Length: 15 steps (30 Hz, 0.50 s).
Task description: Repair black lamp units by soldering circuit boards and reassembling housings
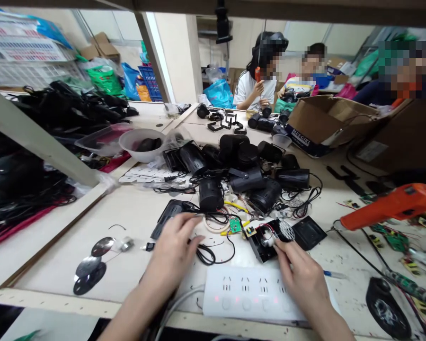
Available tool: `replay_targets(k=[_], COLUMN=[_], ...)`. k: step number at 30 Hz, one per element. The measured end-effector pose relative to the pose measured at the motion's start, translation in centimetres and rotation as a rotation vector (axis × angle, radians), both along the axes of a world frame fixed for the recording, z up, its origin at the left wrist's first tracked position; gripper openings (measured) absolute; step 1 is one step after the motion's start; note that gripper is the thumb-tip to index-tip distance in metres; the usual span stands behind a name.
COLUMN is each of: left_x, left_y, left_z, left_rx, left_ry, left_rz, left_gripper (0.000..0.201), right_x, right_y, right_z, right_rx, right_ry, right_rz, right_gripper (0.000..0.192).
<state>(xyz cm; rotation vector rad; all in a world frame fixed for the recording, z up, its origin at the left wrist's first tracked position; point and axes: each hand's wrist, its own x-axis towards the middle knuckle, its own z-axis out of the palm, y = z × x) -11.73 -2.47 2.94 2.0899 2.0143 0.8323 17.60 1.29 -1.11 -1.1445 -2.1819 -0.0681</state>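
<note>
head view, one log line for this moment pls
left hand: on black wires | right hand: fingers on open black housing | power strip in front

Single head-worn view, angled forward and down, close over workbench [135, 213]; co-workers [259, 80] far at 12 o'clock.

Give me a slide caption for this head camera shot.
Right hand touches an open black casing; left hand rests on wires beside a power strip.

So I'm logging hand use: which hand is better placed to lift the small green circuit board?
Probably the left hand: it looks free, fingers reaching toward the wires beside the green circuit board. The right hand is occupied at the open black housing.
</note>
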Motion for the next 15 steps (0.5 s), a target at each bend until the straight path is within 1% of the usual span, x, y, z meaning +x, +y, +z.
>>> replay_targets(k=[1, 4, 7, 9, 10, 13, 15], left_x=[-1.0, -2.9, -3.4, -3.3, -3.3, -3.1, -3.1], left_y=[0.6, 2.3, 3.7, 4.4, 4.7, 5.1, 5.1], left_z=[0.1, 0.4, 0.8, 1.0, 1.1, 1.6, 2.1], left_rx=[0.025, 0.038, -0.019, -0.081, -0.115, -0.207, -0.231], left_ry=[0.052, 0.160, 0.247, 0.304, 0.330, 0.356, 0.343], left_rz=[0.033, 0.050, 0.023, -0.002, -0.011, -0.031, -0.049], left_gripper=[0.029, 0.037, 0.047, 0.049, 0.046, 0.027, 0.022], right_x=[0.1, 0.3, 0.3, 0.3, 0.3, 0.5, 0.6], right_y=[-0.1, -0.3, -0.5, -0.7, -0.7, -0.8, -0.8], right_z=[0.0, 0.1, 0.3, 0.3, 0.3, 0.2, 0.1], right_rx=[-0.008, -0.032, -0.060, -0.075, -0.080, -0.091, -0.098], right_ry=[-0.001, 0.008, 0.022, 0.030, 0.035, 0.047, 0.051], right_rz=[0.002, 0.002, -0.003, -0.004, -0.004, -0.002, 0.006], right_gripper=[0.024, 0.024, 0.025, 0.025, 0.025, 0.025, 0.025])
